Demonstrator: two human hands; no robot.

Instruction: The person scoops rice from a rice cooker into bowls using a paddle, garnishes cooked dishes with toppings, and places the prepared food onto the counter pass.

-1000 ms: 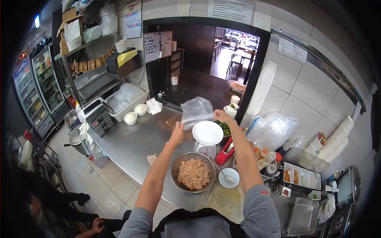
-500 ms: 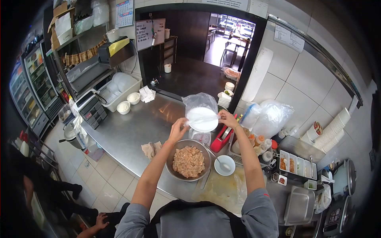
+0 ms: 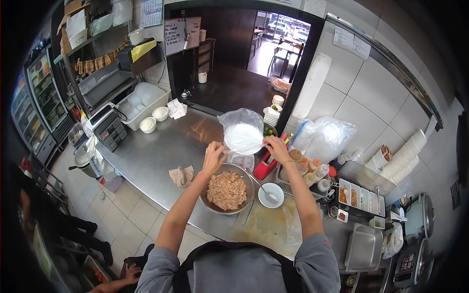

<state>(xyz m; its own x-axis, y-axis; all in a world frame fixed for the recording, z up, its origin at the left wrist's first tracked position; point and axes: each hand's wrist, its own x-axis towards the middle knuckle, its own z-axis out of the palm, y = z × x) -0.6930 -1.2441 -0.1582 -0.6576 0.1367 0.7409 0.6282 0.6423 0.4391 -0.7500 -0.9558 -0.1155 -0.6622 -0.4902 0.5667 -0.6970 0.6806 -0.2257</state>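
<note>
A clear plastic bag (image 3: 239,117) lies over the round white dish (image 3: 243,140) on top of a small kitchen scale (image 3: 242,161). My left hand (image 3: 214,157) pinches the bag's near left edge, and my right hand (image 3: 277,149) grips its right edge. Just below, a steel mixing bowl (image 3: 204,201) holds a mound of pinkish ground meat (image 3: 226,190). To its right sits a small white bowl (image 3: 271,195) with a spoon in it. Beside my right hand stands a red tape dispenser (image 3: 265,167).
Sauce bottles (image 3: 317,173) crowd a basket under my right forearm. A stained cutting board (image 3: 264,222) lies in front of me. A crumpled cloth (image 3: 181,176) rests left of the bowl. Another person's hand (image 3: 132,273) shows at lower left.
My view has shifted slightly. Both hands still hold the bag; its near edge has been drawn back, and more of its film now stands up behind the white dish.
</note>
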